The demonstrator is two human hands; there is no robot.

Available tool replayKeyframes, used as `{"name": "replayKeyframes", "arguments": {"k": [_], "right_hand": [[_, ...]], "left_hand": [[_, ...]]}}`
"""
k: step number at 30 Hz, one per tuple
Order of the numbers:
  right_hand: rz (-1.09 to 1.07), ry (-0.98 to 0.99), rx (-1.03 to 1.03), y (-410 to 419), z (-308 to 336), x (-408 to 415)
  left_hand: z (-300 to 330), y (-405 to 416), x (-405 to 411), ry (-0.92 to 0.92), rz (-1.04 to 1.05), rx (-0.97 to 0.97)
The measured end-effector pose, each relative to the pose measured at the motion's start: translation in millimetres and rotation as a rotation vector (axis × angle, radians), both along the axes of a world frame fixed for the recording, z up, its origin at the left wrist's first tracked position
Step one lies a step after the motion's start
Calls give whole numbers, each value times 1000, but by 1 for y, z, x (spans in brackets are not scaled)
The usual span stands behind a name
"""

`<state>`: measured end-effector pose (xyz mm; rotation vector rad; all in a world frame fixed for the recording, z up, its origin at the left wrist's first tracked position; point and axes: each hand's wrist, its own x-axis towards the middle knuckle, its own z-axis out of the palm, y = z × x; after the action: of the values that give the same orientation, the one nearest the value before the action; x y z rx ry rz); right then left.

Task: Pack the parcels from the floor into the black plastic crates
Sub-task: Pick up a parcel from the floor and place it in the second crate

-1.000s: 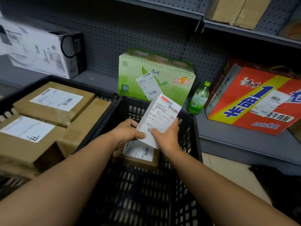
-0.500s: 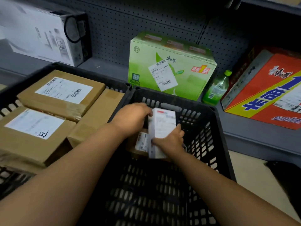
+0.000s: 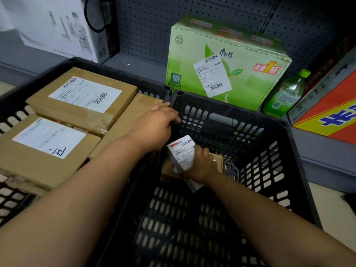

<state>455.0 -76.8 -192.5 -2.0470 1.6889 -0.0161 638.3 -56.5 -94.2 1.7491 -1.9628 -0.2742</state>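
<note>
My right hand [image 3: 200, 163] grips a small white parcel [image 3: 181, 156] with a shipping label, low inside the right black crate [image 3: 285, 147]. The parcel rests against a brown cardboard parcel [image 3: 216, 160] lying on that crate's bottom, mostly hidden by my hand. My left hand [image 3: 157, 125] hovers at the crate's left rim with loosely curled fingers and holds nothing. The left black crate [image 3: 11, 116] holds three brown cardboard parcels: a labelled parcel [image 3: 82, 97] at the back, another labelled one [image 3: 46, 149] in front, and a plain parcel [image 3: 127, 122] beside them.
Behind the crates runs a low grey shelf with a pegboard back. On it stand a green drinks carton [image 3: 227, 64], a green bottle [image 3: 285, 95], a red and yellow carton [image 3: 331, 110] and a white box [image 3: 57, 26]. Pale floor shows at right.
Both hands lowered the white parcel from above the crate down into it. My left hand let go of it and moved up to the crate's left rim.
</note>
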Motion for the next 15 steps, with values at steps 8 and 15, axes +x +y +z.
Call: {"name": "replayKeyframes", "arguments": {"k": [8, 15], "right_hand": [[165, 175, -78, -27, 2, -5], [453, 259, -126, -49, 10, -23]], "left_hand": [[0, 0, 0, 47, 4, 20], [0, 1, -1, 43, 14, 10]]}}
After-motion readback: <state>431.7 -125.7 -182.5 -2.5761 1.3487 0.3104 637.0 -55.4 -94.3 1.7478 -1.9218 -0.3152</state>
